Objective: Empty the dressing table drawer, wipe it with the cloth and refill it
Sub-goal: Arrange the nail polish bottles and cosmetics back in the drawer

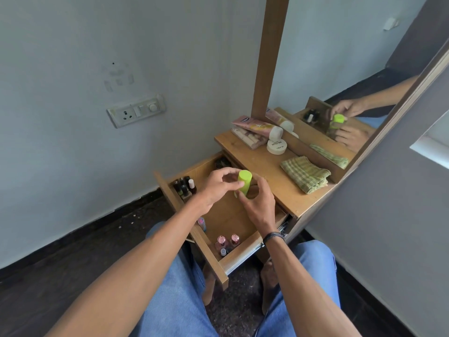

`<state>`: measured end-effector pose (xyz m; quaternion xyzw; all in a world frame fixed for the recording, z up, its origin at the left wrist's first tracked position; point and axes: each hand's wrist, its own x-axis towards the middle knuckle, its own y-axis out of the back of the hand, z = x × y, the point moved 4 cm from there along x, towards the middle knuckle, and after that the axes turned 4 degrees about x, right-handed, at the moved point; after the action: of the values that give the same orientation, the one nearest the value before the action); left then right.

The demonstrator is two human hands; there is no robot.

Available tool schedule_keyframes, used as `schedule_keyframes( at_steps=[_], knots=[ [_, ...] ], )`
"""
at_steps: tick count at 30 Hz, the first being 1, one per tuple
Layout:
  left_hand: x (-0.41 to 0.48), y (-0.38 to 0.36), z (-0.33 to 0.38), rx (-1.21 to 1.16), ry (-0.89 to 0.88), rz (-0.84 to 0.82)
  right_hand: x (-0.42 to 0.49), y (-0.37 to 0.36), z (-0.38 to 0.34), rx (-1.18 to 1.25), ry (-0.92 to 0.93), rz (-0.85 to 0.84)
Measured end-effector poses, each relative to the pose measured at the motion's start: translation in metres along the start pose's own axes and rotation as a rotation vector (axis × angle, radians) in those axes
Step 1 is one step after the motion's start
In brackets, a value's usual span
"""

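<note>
Holding green bottle [243,183] over open drawer [220,218]: left hand [215,188] pinching cap, right hand [257,206] gripping base. Remaining: bottles in drawer's corners. Cloth [305,173] lying at tabletop's right edge. Advising: keeping upright, setting on tabletop beside cloth.

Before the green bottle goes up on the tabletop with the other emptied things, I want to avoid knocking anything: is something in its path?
Nothing visible blocks it. The green bottle, held over the open drawer, has bare tabletop beside it, between round tin and cloth.
</note>
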<state>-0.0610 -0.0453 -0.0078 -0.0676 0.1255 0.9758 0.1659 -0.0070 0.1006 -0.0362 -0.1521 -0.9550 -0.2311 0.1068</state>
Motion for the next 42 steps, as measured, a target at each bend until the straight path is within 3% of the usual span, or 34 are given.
schedule_keyframes(
  at_steps=[9,15,22,42],
  knots=[
    [0.004,-0.001,-0.036,0.194,0.198,-0.028,-0.013,-0.006,0.020,-0.332,-0.281,-0.076],
    [0.023,-0.010,-0.050,0.198,0.310,-0.013,-0.002,-0.012,0.026,-0.381,-0.382,-0.111],
    [0.044,-0.026,-0.062,0.171,0.380,-0.048,0.006,-0.015,0.026,-0.568,-0.410,-0.127],
    [0.055,-0.032,-0.068,0.160,0.405,-0.026,0.016,-0.025,0.043,-0.592,-0.430,-0.251]
  ],
)
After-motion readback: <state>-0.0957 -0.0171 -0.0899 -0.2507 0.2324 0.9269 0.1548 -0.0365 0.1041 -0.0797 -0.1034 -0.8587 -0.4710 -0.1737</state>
